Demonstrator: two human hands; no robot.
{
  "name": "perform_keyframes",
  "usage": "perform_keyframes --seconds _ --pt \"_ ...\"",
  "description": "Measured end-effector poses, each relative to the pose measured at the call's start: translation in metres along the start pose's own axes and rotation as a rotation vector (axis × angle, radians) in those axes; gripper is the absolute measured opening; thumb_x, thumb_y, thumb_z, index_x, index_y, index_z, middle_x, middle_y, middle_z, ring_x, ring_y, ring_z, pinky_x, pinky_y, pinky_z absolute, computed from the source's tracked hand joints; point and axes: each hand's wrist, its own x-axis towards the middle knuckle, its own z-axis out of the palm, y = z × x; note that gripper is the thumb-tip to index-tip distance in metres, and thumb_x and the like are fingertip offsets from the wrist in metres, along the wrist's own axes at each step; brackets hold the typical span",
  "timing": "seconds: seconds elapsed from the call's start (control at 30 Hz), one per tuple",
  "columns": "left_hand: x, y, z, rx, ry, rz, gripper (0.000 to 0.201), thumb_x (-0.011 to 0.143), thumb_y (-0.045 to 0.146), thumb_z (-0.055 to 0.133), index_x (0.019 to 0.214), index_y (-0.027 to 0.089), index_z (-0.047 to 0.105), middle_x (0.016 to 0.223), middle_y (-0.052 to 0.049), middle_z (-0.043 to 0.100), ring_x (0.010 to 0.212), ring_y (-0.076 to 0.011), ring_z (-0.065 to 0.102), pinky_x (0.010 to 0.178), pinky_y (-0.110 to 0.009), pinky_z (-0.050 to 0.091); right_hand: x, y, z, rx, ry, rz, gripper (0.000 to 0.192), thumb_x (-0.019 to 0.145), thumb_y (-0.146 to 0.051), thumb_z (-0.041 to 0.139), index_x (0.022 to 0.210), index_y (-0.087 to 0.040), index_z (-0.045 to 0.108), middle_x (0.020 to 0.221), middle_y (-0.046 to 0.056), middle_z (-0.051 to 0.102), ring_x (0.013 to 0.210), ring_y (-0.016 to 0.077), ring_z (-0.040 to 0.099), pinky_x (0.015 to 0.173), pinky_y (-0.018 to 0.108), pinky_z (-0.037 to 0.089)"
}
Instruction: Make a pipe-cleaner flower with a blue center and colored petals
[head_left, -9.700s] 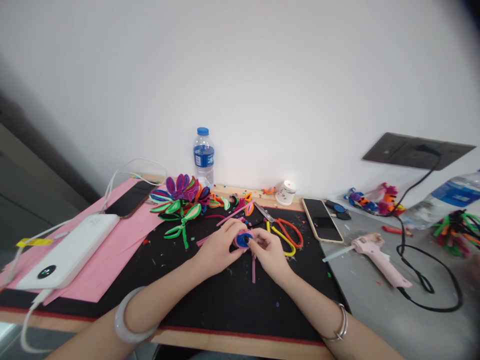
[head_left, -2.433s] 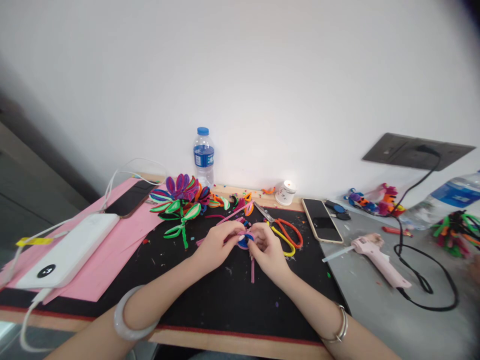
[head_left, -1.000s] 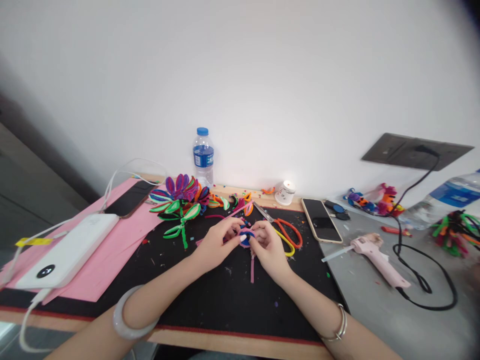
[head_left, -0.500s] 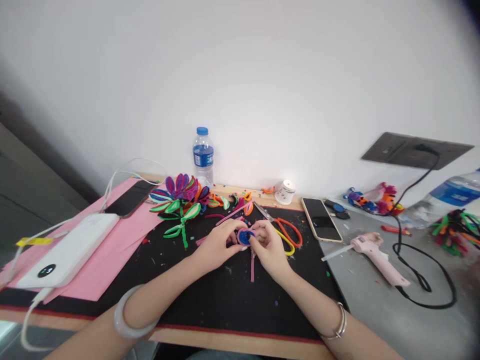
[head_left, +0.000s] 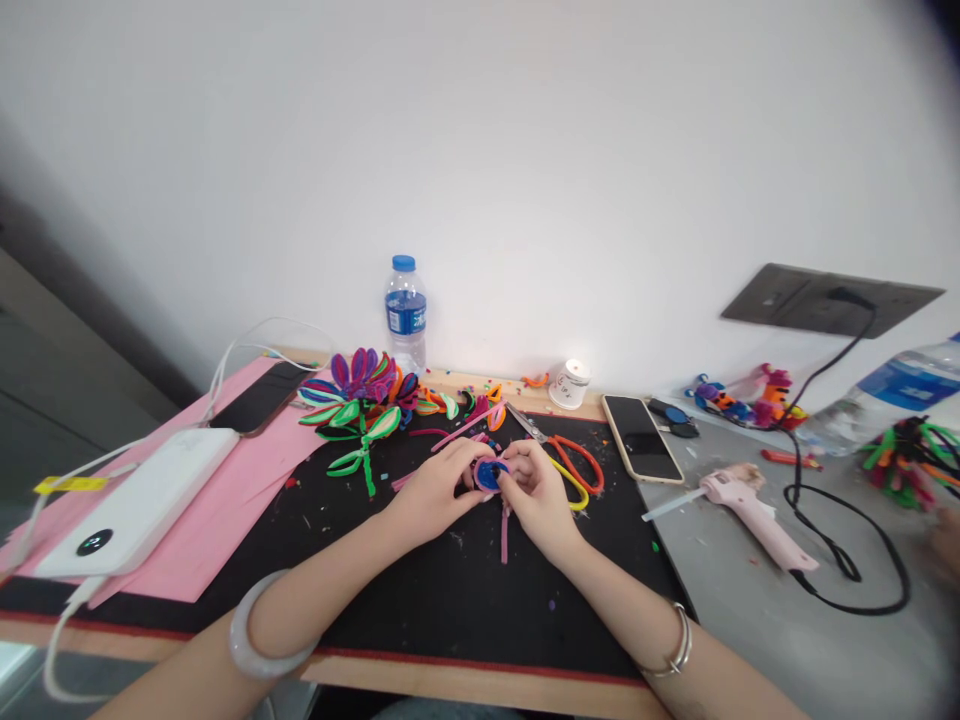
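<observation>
Blue-and-pink pipe-cleaner coil (head_left: 491,476), small and round, sits between both hands above the middle of the black mat (head_left: 465,620). Left hand (head_left: 442,485) pinches its left edge, thumb at the bottom, fingers curled behind. Right hand (head_left: 541,500) clamps the right side, thumb pressed on the coil, other fingers bent behind it; exact fingertip contact at the back hidden. Pink strip (head_left: 505,540) hangs below the coil, beside the right hand; cannot tell if joined to it.

Scissors (head_left: 576,465) lie just past the right hand, one loop orange, one yellow, blades pointing away toward the wall. Multicoloured pipe-cleaner flower (head_left: 366,372) with green leaves lies left of centre, near the upright water bottle (head_left: 406,312). Paper cup (head_left: 570,387) upside down at the back, beside the wall. Pale-cased phone (head_left: 643,440) lies across the mat's right edge; pink glue gun (head_left: 761,522) on the grey surface further right, black cord attached. Far left: white power bank (head_left: 142,500) on pink paper (head_left: 191,560), dark phone (head_left: 262,398) next to it
</observation>
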Motion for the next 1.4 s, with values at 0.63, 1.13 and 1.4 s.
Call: perform_keyframes --seconds 0.63,1.13,1.4 --pt "-0.0009 0.0004 0.0006 0.034 0.036 0.004 0.028 0.074 0.018 0.056 0.102 0.021 0.051 0.101 -0.006 0.054 0.082 -0.0171 0.054 0.071 -0.029 0.046 0.0001 -0.0008 0.0003 0.009 0.002 0.015 0.015 0.078 -0.025 0.054 0.088 -0.022 0.043 0.061 -0.005 0.047 0.045 0.0078 0.046 0.044 0.020 0.039" --pt "-0.0011 0.0012 -0.0007 0.090 0.017 0.013 0.025 0.075 0.017 0.056 0.099 0.021 0.051 0.104 -0.005 0.053 0.081 -0.0160 0.054 0.070 -0.027 0.046 0.0003 -0.0002 0.0007 0.059 -0.016 0.018 0.015 0.078 -0.023 0.053 0.088 -0.022 0.042 0.060 -0.007 0.045 0.044 0.0069 0.045 0.043 0.019 0.038" --pt "-0.0008 0.0015 -0.0016 0.095 0.013 0.012 0.026 0.074 0.016 0.057 0.099 0.021 0.051 0.104 -0.005 0.053 0.080 -0.0153 0.053 0.070 -0.027 0.046 -0.0001 0.0005 0.0006 0.058 -0.016 0.017 0.014 0.079 -0.021 0.052 0.088 -0.022 0.043 0.060 -0.007 0.046 0.045 0.0066 0.045 0.043 0.019 0.037"
